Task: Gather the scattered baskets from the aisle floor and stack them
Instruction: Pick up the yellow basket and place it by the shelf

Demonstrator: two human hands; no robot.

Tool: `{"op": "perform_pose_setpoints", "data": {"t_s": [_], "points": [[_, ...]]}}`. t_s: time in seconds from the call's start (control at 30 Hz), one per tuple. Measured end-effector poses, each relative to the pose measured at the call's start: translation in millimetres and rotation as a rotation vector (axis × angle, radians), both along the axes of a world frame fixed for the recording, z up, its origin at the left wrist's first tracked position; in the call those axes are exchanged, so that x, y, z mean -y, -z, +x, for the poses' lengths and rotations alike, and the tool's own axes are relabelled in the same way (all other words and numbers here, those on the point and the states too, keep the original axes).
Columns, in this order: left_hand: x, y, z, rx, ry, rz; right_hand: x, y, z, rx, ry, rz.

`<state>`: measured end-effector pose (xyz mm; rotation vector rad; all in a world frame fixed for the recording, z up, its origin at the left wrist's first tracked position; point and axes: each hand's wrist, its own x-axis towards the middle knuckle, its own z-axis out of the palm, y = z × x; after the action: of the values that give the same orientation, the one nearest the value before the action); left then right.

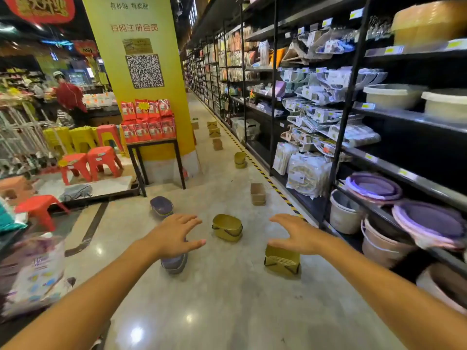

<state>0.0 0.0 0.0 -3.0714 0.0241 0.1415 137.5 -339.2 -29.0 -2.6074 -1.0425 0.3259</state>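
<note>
Both hands are spread and empty, grasping nothing: the left hand (177,234) and the right hand (294,234) reach forward with fingers fanned, flanking the olive basket (227,227) that lies on the aisle floor (227,299) just beyond them. That basket serves as the landmark here. It rests with its handle folded down along its side, and the hands sit to either side of it and nearer the camera, a pose that reads as an approach to scoop up the closest baskets first. Nearer than it and to the right, under the right hand, stands a second olive basket (282,261); nearer and to the left, a purple basket (174,265) is half hidden by the left hand, so I cannot tell whether it is one basket or several nested. Beyond the landmark to the left lies another purple basket (161,207), and beyond to the right a tan basket (257,194). Farther up the aisle more baskets trail away, blurred and too small to count surely. None looks gathered yet, so the job seems barely begun. The shelving (353,147) runs along the right.
</note>
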Motion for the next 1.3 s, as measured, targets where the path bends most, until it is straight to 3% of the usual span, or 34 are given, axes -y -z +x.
{"op": "perform_pose_setpoints", "data": {"t_s": [0.3, 0.53, 0.97, 1.3], "points": [[-42, 80, 85, -0.159, -0.137, -0.121, -25, 62, 103, -0.169, 0.074, -0.085], [-113, 136, 164, -0.179, -0.165, -0.199, -97, 104, 194, -0.223, 0.095, -0.142], [-311, 182, 383, -0.223, -0.094, -0.22, -265, 142, 371, -0.342, 0.185, -0.184], [-379, 233, 575, -0.353, -0.003, -0.201, -322, 211, 529, -0.474, 0.342, -0.095]]}}
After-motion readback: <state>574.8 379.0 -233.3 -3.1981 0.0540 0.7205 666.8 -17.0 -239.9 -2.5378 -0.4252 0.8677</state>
